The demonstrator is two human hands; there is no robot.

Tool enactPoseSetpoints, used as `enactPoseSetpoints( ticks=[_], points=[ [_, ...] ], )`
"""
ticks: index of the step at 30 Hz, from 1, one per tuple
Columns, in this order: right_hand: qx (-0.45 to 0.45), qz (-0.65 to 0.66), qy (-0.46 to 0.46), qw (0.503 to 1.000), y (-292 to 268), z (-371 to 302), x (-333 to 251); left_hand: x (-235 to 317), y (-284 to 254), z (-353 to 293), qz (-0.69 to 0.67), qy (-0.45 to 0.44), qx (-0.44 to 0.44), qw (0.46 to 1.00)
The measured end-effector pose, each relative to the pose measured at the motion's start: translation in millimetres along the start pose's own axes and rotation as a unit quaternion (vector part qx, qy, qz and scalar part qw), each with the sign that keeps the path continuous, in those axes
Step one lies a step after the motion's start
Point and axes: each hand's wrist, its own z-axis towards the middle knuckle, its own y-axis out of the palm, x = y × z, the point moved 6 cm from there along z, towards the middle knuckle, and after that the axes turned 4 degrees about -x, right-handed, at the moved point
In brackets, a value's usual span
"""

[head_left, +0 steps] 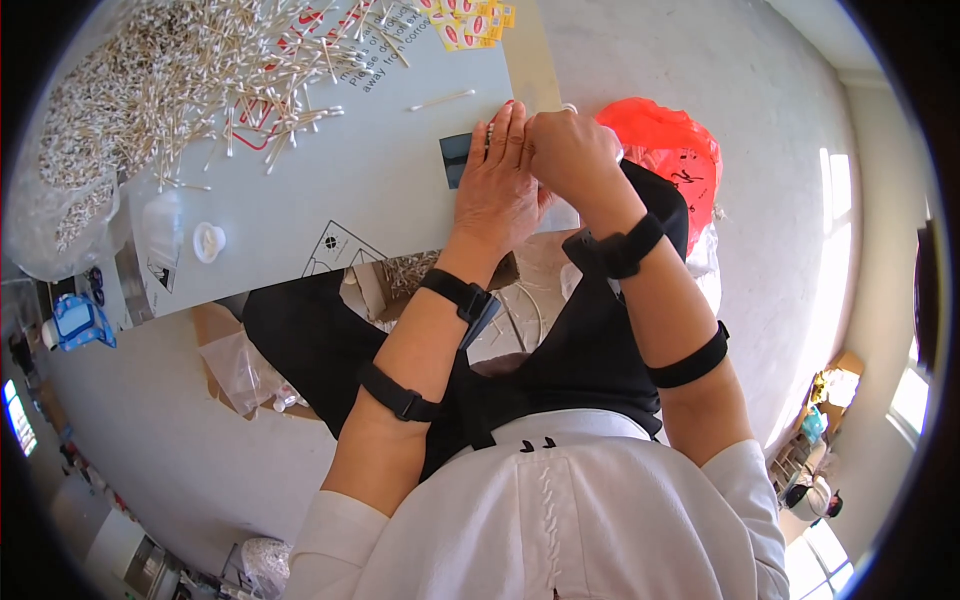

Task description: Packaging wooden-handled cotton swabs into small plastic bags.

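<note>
swabs (150, 110) — presumably light, slim, easily bent, best taken mid-stick — heaped at the desk's (390, 195) far left, one loose near the left grip (495, 185), fingers extended, beside the right grip (575, 150), curled — cannot tell what either pinches.

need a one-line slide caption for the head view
Left hand and right hand close together near the table edge, cotton swabs heaped at upper left.
</note>
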Motion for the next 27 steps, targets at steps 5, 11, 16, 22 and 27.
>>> enactPoseSetpoints(
  ticks=[5,11,16,22,27],
  points=[
    [-0.017,-0.011,0.011,1.0,0,10,13,1,-3,0,-0.044,-0.004,0.023,0.999],
    [-0.047,0.0,0.039,0.998,4,15,17,1,-1,-1,-0.038,-0.002,0.028,0.999],
    [-0.017,0.157,0.087,0.984,8,15,43,1,-2,-1,-0.037,0.001,0.019,0.999],
    [0.114,0.292,0.01,0.95,15,-10,51,2,-3,-1,-0.049,0.001,0.017,0.999],
    [0.24,0.21,-0.062,0.946,24,-46,36,1,-5,0,-0.056,-0.005,0.013,0.998]
  ],
)
